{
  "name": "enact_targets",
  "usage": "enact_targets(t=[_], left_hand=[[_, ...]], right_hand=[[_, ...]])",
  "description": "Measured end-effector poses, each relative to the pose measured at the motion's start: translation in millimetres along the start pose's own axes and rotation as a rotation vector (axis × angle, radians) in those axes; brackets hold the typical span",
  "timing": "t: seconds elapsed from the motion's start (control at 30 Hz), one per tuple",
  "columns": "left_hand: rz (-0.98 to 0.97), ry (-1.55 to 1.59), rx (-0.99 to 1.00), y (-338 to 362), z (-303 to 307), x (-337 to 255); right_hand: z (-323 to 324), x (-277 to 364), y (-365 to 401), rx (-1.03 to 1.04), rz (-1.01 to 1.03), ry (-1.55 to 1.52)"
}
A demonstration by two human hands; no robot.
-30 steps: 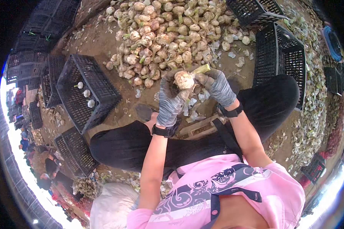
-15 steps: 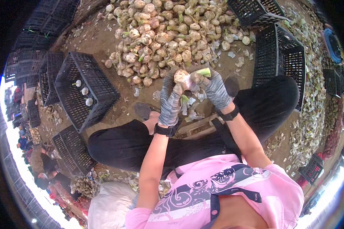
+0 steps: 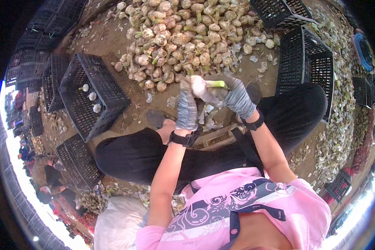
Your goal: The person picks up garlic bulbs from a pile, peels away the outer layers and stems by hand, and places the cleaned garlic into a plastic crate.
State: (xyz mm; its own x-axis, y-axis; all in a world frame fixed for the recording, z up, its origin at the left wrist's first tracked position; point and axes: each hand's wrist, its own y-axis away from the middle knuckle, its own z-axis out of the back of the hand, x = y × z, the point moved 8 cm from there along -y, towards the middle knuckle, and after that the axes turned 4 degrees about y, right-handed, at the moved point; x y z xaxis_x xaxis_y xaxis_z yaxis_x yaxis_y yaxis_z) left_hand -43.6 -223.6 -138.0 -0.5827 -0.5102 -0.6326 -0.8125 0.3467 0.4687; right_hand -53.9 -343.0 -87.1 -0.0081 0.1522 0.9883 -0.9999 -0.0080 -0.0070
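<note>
My left hand, in a grey knitted glove, is closed around a garlic bulb. The bulb is clean and white, and its green stem points right. My right hand, gloved the same way, is beside the stem with its fingers bent inward. A pale, blurred strip that looks like garlic skin hangs below the stem at the right fingers. Loose skins lie on the ground beneath my hands.
A large heap of unpeeled garlic lies ahead. On the left, a black plastic crate holds several white bulbs. More black crates stand at right, with a strip of scattered skins beyond. A white sack is at lower left.
The bulb's brownish outer layer has come away, baring white skin and the stem. My right hand has shifted slightly right and down, away from the bulb.
</note>
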Motion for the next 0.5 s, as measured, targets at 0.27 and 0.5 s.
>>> enact_targets(t=[0.27, 0.5], left_hand=[[0.366, -0.074, -0.301, 7.2, 26.1, 6.3], [-0.186, -0.423, 0.050, 1.8, 11.5, -15.0]], right_hand=[[-13.6, -18.3, 8.4, 0.025, -0.243, -0.061], [2.7, -15.2, 7.3, -0.207, -0.040, 0.125]])
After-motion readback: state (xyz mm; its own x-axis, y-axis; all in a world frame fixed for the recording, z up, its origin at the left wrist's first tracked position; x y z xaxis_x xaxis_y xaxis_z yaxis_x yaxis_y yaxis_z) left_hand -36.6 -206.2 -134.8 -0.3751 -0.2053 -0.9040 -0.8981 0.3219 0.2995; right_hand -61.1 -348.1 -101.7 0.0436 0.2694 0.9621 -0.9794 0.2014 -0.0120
